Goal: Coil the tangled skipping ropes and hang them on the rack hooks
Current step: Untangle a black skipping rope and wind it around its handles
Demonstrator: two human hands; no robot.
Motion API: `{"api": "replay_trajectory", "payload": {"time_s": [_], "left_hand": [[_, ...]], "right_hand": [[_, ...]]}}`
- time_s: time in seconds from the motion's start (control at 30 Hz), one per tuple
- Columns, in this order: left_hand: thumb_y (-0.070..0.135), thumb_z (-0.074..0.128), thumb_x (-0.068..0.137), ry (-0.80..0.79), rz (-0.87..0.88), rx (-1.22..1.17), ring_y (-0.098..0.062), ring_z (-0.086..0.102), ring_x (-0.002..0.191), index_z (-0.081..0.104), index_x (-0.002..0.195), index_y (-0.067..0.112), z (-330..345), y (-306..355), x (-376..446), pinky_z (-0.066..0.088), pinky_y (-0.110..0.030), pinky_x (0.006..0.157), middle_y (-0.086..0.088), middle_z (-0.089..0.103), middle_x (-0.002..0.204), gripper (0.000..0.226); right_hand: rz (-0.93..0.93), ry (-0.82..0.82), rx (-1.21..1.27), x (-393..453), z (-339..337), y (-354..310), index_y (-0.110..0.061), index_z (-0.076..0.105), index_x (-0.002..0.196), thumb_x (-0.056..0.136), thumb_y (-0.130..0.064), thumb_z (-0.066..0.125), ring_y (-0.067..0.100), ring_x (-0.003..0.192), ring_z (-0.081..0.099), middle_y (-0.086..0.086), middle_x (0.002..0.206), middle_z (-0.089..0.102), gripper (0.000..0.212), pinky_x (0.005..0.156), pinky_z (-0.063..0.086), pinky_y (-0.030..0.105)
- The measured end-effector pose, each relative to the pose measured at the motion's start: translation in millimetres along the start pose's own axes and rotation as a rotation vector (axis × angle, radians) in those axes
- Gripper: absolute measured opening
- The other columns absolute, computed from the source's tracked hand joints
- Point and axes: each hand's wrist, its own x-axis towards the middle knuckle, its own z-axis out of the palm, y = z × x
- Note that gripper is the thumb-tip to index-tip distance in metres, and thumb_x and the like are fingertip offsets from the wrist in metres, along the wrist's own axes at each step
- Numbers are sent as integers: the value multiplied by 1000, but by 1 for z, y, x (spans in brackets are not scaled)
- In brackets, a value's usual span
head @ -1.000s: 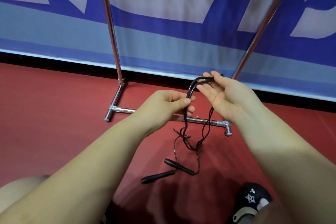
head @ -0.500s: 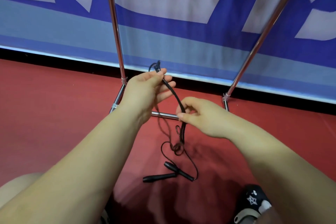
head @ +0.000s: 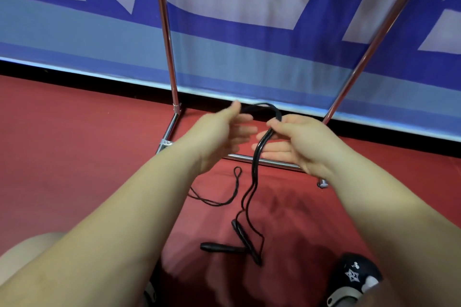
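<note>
Since half a second ago our hands have traded heights: the right hand (head: 299, 144) now pinches the doubled skipping rope (head: 259, 147) at one o'clock, while the left hand (head: 224, 132), fingers straightened, touches the loop's top. Another coil is forming; the handles (head: 224, 248) lie on the floor (head: 74, 157) at six o'clock.

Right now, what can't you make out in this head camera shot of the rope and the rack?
- Rack: its top and any hooks are cut off by the upper frame edge.
- Left hand: motion blur hides whether its fingers actually grip the skipping rope.
- Right hand: the thumb covers the rope it pinches.
- Shoe: cut off by the bottom edge.
</note>
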Motion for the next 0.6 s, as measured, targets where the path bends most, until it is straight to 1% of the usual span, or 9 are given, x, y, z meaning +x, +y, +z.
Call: {"api": "replay_trajectory", "payload": {"time_s": [0.07,0.1,0.2,0.27,0.33,0.4,0.47,0.53,0.6], "left_hand": [[49,38,98,-81,-55,128,-10,63,74,67,92,19,7,-8,-5,39,-32,83,0,70,87,42],[49,39,98,-112,-86,177,-10,63,72,68,88,19,11,-12,-7,38,-33,84,-1,71,85,43],[47,38,99,-206,-140,279,-16,60,90,67,87,17,23,-21,-12,37,-30,89,-7,71,96,43],[34,41,101,-234,-97,277,-15,59,86,62,87,17,28,-24,-13,38,-28,86,-5,69,94,31],[19,42,102,-237,-41,254,-12,59,78,57,87,16,28,-24,-12,42,-25,81,-3,66,86,21],[14,41,102,-217,-9,229,-10,61,72,55,86,15,26,-22,-11,49,-21,72,-3,66,82,21],[14,41,102,-177,11,180,-8,64,65,54,86,14,24,-18,-10,53,-17,60,-4,66,81,21],[14,42,102,-120,43,110,-8,65,62,55,85,13,20,-14,-9,55,-19,60,-5,66,80,21],[13,42,102,-57,85,11,-11,66,63,55,85,12,17,-10,-6,57,-24,62,-7,66,81,22]], "right_hand": [[39,59,189,2,0,-1,-5,51,86,99,-9,44,22,55,69,15,83,65,15,52,58,30],[49,88,285,2,-1,-3,-4,51,86,100,-8,43,21,52,68,16,82,64,16,51,58,30],[27,138,485,5,-8,-8,1,50,97,101,-7,38,23,50,68,17,71,67,15,47,56,28],[-3,152,543,7,-14,-11,4,48,108,102,-7,37,24,51,68,15,60,68,17,45,54,26],[-35,181,538,7,-20,-13,3,49,104,102,-8,37,24,53,69,14,58,68,16,46,55,27],[-45,200,469,7,-24,-15,-1,50,93,102,-12,39,23,57,70,14,62,69,18,50,57,28],[-12,166,325,6,-24,-15,-3,51,94,102,-19,39,23,69,70,15,79,69,22,57,59,31],[41,84,13,5,-22,-10,-6,54,104,102,-30,39,25,84,68,15,96,67,29,68,58,35],[59,-35,-427,1,-18,-2,-16,59,103,100,-36,41,22,92,67,8,102,66,27,78,55,35]]}}
